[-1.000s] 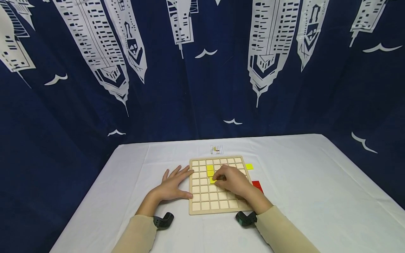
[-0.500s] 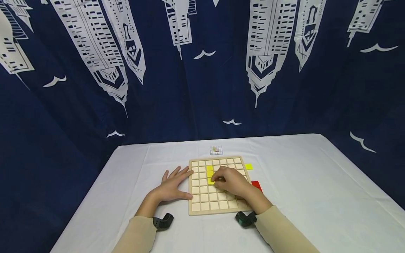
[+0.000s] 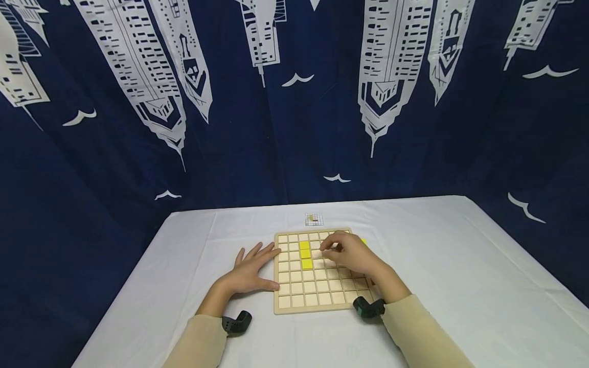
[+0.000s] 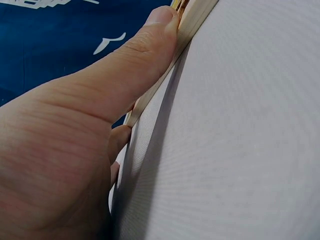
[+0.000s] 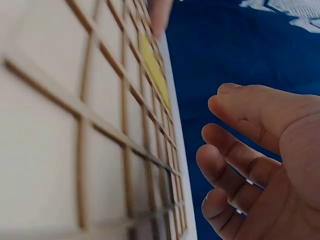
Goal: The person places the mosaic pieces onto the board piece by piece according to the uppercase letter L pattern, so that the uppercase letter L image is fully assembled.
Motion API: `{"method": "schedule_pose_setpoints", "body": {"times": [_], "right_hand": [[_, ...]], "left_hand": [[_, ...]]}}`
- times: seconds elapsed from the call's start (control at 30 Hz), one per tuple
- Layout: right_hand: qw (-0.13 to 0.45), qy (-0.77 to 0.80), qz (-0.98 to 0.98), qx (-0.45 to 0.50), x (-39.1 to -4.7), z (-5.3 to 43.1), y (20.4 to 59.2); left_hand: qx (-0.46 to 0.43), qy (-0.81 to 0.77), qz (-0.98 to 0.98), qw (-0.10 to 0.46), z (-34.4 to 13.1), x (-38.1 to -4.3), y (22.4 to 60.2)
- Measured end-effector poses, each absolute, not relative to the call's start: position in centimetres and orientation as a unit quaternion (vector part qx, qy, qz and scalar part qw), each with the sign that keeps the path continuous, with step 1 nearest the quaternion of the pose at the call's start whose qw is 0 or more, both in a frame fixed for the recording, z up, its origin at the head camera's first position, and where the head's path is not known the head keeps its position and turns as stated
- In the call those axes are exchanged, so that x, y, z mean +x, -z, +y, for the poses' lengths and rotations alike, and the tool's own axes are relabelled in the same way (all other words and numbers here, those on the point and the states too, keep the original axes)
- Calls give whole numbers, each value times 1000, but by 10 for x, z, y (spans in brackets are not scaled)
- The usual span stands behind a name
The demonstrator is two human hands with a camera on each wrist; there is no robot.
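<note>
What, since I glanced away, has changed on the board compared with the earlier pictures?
The right hand has let go of the nearest yellow tile and moved to the right and slightly away from the person; it now holds nothing. That tile shifted a little left, into line with the two farther yellow tiles. The left hand stayed at the left edge of the board.
</note>
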State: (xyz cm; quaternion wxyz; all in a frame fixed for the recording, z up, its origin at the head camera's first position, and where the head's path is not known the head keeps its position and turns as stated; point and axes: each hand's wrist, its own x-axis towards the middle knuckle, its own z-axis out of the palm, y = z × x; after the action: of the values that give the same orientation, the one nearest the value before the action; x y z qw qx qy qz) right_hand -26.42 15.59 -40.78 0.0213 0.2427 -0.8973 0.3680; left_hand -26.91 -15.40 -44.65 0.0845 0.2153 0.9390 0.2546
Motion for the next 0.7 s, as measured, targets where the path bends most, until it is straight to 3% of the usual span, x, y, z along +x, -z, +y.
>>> {"method": "schedule_pose_setpoints", "body": {"times": [0.47,0.7], "right_hand": [[73,-349,-928,111,-277,202,402],[55,-355,-930,70,-282,217,413]], "left_hand": [[221,-258,937,84,-155,-271,446],[220,-258,937,85,-155,-270,446]]}}
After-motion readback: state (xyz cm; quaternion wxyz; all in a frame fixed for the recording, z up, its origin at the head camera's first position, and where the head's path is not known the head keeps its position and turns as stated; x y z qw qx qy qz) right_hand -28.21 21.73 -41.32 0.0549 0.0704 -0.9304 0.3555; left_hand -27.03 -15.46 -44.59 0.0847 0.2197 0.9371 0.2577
